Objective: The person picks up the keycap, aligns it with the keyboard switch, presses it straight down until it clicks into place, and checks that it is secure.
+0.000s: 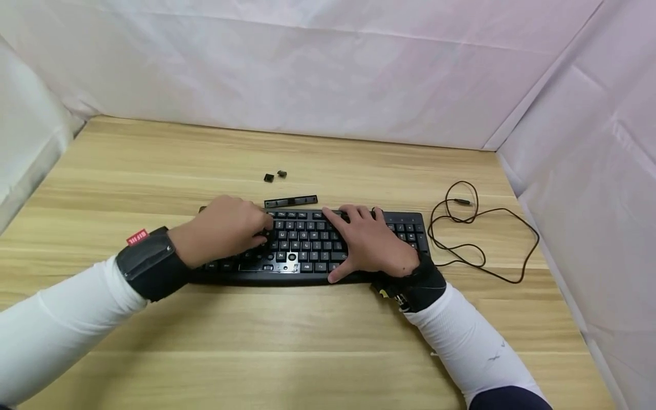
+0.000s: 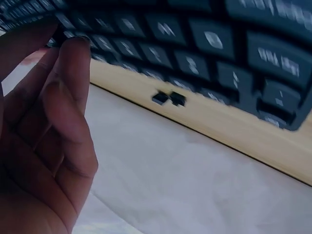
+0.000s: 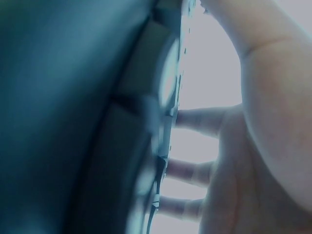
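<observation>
A black keyboard (image 1: 320,245) lies on the wooden table, with a gap in its bottom key row baring a plate and a pale round spot. My left hand (image 1: 230,228) is over its left part, thumb and index finger pinching at a key among the letter rows; in the left wrist view the fingertips (image 2: 73,46) meet there and hide most of that key. My right hand (image 1: 371,242) holds the keyboard right of the middle, thumb at the front edge and spread fingers at the back edge. In the right wrist view, the fingers (image 3: 195,119) reach the keys' far side.
Behind the keyboard lies a long black spacebar (image 1: 291,201), underside up. Farther back are two small black keycaps (image 1: 269,177). A thin black cable (image 1: 484,213) loops over the table on the right. White cloth walls (image 1: 307,74) stand around the table.
</observation>
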`<act>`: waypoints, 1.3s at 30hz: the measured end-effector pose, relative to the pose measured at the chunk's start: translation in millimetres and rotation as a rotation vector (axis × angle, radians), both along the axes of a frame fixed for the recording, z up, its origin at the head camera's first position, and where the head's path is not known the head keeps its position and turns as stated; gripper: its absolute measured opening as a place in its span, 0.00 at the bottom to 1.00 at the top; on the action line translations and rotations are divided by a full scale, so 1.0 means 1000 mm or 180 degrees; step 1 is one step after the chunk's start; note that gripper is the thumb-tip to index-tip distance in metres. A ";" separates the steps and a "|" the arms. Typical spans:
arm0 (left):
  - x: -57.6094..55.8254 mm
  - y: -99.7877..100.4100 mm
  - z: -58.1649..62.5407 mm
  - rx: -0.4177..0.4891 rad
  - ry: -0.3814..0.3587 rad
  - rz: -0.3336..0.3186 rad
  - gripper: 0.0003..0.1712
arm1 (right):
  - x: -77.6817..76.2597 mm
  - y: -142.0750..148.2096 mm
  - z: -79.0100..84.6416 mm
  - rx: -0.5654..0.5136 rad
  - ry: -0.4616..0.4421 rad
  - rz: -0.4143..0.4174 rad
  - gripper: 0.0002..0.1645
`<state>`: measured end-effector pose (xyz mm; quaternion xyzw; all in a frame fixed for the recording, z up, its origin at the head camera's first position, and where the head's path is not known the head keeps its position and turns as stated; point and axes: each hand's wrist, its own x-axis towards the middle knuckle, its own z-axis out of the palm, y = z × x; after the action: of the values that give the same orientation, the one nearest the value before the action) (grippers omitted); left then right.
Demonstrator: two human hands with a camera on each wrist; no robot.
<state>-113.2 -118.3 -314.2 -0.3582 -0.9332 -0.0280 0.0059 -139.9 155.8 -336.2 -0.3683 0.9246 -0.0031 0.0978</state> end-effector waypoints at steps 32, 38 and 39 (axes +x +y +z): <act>0.037 0.015 -0.009 -0.0185 0.0506 -0.0020 0.14 | -0.002 0.001 0.000 0.0030 -0.0032 0.0000 0.78; 0.041 0.018 -0.012 -0.0295 0.0569 0.0045 0.17 | -0.002 0.000 0.000 0.0056 -0.0062 -0.0008 0.78; 0.042 0.019 -0.012 -0.0303 0.0566 0.0062 0.18 | -0.002 0.000 0.000 0.0051 -0.0063 -0.0011 0.78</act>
<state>-71.6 -99.7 -326.3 -0.3501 -0.9327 0.0483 0.0719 -141.8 156.0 -335.8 -0.3658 0.9242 0.0005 0.1100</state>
